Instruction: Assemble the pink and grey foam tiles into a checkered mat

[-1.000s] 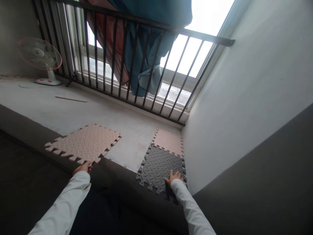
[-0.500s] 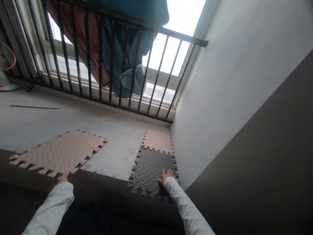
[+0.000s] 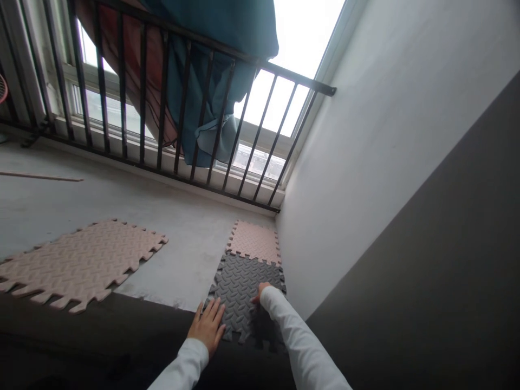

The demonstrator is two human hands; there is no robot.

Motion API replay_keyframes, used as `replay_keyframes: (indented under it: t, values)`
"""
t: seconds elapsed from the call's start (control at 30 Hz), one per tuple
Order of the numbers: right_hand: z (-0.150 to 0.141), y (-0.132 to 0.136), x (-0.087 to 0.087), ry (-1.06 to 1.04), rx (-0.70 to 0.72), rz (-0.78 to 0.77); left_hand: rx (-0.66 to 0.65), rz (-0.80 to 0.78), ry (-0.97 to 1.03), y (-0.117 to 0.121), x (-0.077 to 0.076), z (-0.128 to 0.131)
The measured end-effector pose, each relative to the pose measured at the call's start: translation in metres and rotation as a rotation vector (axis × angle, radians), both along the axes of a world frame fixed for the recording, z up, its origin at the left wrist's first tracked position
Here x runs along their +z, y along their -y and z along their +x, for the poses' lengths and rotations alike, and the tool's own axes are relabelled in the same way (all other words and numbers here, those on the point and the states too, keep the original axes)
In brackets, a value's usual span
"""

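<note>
A dark grey foam puzzle mat (image 3: 238, 290) lies by the wall, its far edge meeting a smaller-looking pink foam mat (image 3: 254, 241). My left hand (image 3: 208, 326) rests flat on the grey mat's near left corner, fingers stretched out and apart. On the right part of the same mat, my right hand (image 3: 262, 291) presses down with its fingers curled in; nothing shows in it, though the sleeve and wrist partly hide it. Off to the left, a separate pink foam mat (image 3: 85, 260) reaches over the ledge's front edge, with no hand on it.
A black metal railing (image 3: 179, 173) runs along the window side, with a blue and reddish cloth (image 3: 227, 32) hung over it. A white and grey wall (image 3: 345, 162) rises on the right. A thin stick (image 3: 40, 176) lies on the pale ledge (image 3: 170, 271).
My left hand has left the left pink mat's near edge and moved right onto the grey mat. My right hand's spread fingers have curled in. The view has shifted slightly right.
</note>
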State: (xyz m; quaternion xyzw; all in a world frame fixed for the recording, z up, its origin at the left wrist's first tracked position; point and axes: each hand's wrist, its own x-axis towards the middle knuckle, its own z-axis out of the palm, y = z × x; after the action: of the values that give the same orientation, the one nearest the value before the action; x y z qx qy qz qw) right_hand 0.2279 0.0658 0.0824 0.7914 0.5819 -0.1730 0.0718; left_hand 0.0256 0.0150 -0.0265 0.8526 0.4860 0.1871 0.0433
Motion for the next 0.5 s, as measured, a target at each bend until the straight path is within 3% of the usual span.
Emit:
replay_keyframes:
  t: [0.2,0.4,0.5]
  values:
    - [-0.039,-0.065,0.007,-0.061,-0.052,0.098,0.022,0.163,0.019,-0.006,-0.031,-0.003]
    - [-0.074,-0.121,-0.008,-0.066,-0.096,0.149,0.1,0.404,0.052,-0.012,-0.07,0.012]
    - [-0.085,-0.139,-0.016,-0.018,-0.142,0.182,0.118,0.44,0.069,-0.014,-0.078,0.019]
